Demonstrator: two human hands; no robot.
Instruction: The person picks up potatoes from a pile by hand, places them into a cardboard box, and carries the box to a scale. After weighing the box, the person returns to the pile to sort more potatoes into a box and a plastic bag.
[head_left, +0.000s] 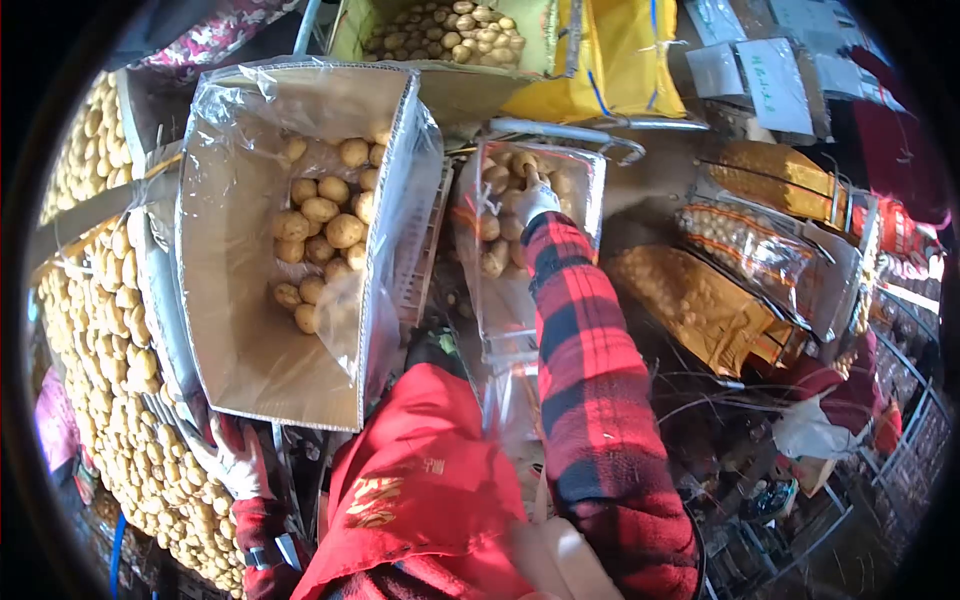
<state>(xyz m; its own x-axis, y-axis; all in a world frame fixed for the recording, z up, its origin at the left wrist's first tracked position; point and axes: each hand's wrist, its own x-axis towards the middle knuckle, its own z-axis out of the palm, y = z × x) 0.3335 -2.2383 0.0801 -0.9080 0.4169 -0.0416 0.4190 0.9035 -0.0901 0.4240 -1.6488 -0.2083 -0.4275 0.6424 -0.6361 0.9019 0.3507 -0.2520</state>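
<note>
My right hand [537,200], in a white glove, reaches into a narrow plastic-lined box [505,315]. A finger is stretched out and touches the potatoes [492,228] near its far end; the other fingers are partly hidden. On the left, my left hand [236,462] is also gloved, its fingers apart at the edge of a wide bed of potatoes [120,370]. I see nothing held in it. Between my hands and farther forward stands a large cardboard box [235,330] lined with clear plastic, with loose potatoes [335,225] inside.
A greenish container of potatoes [460,35] stands at the back beside a yellow sack [630,60]. Filled bags [690,300] lie to the right, near a person's dark red sleeve [900,150]. A metal bar [570,130] runs behind the narrow box. Cartons are at the top right.
</note>
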